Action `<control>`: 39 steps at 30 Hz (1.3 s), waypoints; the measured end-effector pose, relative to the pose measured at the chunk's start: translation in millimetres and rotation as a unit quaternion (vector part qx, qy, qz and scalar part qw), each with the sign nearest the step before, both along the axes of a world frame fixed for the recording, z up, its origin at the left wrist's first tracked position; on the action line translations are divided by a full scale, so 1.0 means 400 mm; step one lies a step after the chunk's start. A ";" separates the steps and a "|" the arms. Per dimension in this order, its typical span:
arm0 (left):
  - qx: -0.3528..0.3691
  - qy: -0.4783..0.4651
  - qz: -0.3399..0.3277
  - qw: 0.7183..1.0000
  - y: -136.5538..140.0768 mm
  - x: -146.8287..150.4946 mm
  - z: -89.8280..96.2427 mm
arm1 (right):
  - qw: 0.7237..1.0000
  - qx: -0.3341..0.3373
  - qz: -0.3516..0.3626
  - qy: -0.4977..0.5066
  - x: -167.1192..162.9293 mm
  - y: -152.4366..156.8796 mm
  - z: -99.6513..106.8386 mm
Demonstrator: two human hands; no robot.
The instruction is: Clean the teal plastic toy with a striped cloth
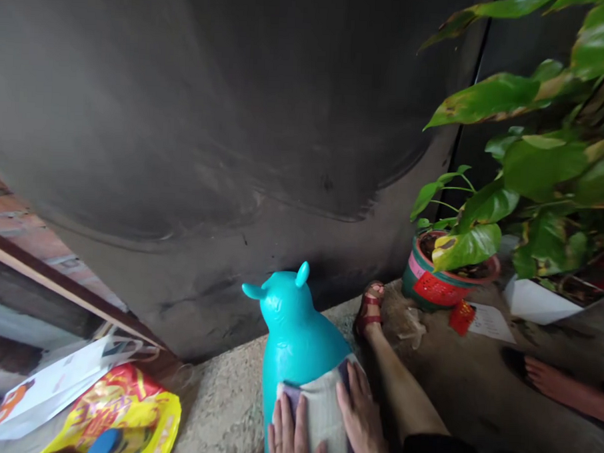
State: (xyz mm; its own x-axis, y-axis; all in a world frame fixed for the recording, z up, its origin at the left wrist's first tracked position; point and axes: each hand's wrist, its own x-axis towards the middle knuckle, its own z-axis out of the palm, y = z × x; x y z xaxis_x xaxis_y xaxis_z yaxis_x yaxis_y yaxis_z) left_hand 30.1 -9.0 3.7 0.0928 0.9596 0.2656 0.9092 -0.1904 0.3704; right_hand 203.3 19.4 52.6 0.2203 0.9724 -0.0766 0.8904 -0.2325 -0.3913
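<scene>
A turquoise inflatable animal toy [297, 333] with small ears and horns stands on the rough concrete floor, facing a dark wall. A pale folded cloth [323, 404] lies over its back. My left hand [287, 436] rests flat on the left side of the cloth, fingers together and stretched. My right hand [361, 423] presses flat on the cloth's right side. Neither hand is closed around anything. My right leg with a red sandal [369, 308] stretches forward beside the toy.
The dark wall [235, 150] fills the upper view. A red and green pot [432, 279] with a leafy plant stands at right, beside a white pot [533, 300]. Another bare foot [550, 377] shows at far right. A yellow snack bag [124, 412] and white bag [55, 383] lie at lower left.
</scene>
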 end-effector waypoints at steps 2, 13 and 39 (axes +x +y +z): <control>0.006 0.012 -0.001 1.000 0.051 0.015 0.027 | 1.000 -0.007 -0.012 0.020 -0.012 0.074 -0.002; -0.049 -0.026 0.035 0.998 0.176 0.049 0.114 | 0.998 -0.027 -0.032 0.054 -0.022 0.221 0.040; -0.130 -0.127 0.102 0.978 0.231 -0.010 0.074 | 0.995 -0.088 -0.025 -0.036 -0.149 0.184 0.124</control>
State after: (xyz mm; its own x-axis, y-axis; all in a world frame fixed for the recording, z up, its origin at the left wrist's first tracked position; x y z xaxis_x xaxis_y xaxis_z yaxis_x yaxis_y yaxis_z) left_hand 25.9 83.2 33.2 -0.1449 0.9894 -0.0003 0.7907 0.1160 0.6011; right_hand 143.7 93.1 102.3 0.2792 0.9328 -0.2277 0.9002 -0.3368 -0.2761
